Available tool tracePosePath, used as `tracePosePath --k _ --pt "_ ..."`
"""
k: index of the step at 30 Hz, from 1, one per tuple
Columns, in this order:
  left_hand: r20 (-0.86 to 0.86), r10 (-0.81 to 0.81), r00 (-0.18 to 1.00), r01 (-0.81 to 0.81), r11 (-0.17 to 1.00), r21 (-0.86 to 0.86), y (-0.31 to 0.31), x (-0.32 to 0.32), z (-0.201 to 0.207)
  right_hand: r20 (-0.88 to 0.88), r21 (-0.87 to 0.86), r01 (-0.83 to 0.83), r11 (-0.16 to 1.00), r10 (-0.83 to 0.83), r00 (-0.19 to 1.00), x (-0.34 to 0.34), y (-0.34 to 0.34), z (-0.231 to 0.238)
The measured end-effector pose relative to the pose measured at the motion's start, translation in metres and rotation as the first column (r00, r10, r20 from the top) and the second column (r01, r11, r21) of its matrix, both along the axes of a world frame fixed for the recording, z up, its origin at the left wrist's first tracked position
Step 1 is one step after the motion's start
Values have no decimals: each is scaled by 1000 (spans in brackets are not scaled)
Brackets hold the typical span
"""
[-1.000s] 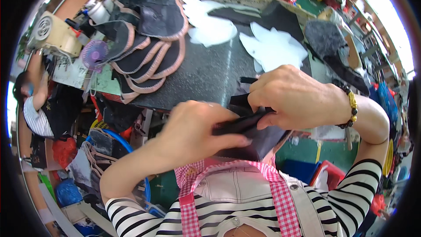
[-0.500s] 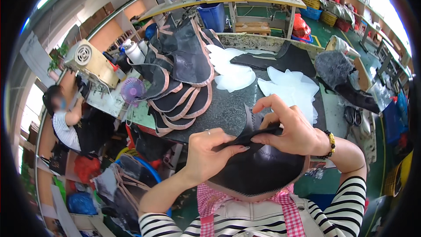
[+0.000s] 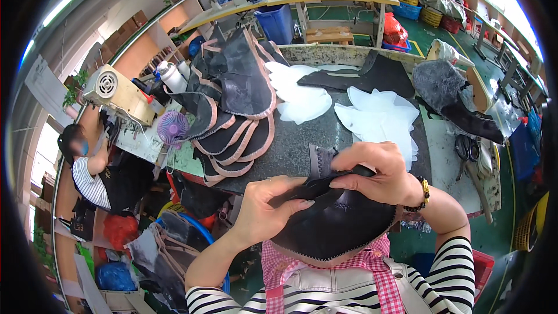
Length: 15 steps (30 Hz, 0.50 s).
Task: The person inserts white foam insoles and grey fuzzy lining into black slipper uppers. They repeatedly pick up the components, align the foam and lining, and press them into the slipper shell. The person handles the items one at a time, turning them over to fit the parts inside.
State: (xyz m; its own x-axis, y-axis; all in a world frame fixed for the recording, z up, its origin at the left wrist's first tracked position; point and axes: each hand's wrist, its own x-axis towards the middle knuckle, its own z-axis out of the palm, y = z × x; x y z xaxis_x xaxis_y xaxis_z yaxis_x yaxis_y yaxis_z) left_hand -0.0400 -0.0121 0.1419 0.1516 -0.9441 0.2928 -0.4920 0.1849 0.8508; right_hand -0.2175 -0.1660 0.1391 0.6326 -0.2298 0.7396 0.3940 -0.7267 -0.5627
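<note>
Between my hands is a black leather boot upper (image 3: 331, 232) with a pinkish stitched edge, its broad rounded part hanging close to my apron. My left hand (image 3: 261, 206) pinches a fold of it between thumb and fingers. On the other side of that fold, my right hand (image 3: 378, 177) is closed on the leather, thumb below and fingers bent over the top. A narrow notched end (image 3: 319, 163) of the piece sticks up between the hands. Beyond lie overlapping white petal-shaped sheets (image 3: 378, 116), and to the left a pile of similar black uppers (image 3: 247, 90).
Scissors (image 3: 467, 148) and a dark fuzzy-lined piece (image 3: 442, 81) lie at the right of the worktable. A purple fan (image 3: 172, 128) and a sewing machine (image 3: 119, 93) stand left, near a seated person (image 3: 87, 168). A blue-rimmed basket (image 3: 200, 227) holds more pieces below.
My right fingers have come down and curled closer over the fold. The raised notched end has turned and tilted slightly left. The whole view has shifted a little.
</note>
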Motion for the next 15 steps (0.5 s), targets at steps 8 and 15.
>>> tracePosePath --k 8,15 --pt "107 -207 972 200 977 74 4 5 18 -169 173 -119 978 149 974 6 -5 9" --pt "172 -299 939 283 953 113 7 1 26 -258 348 -302 888 400 879 14 -18 19"
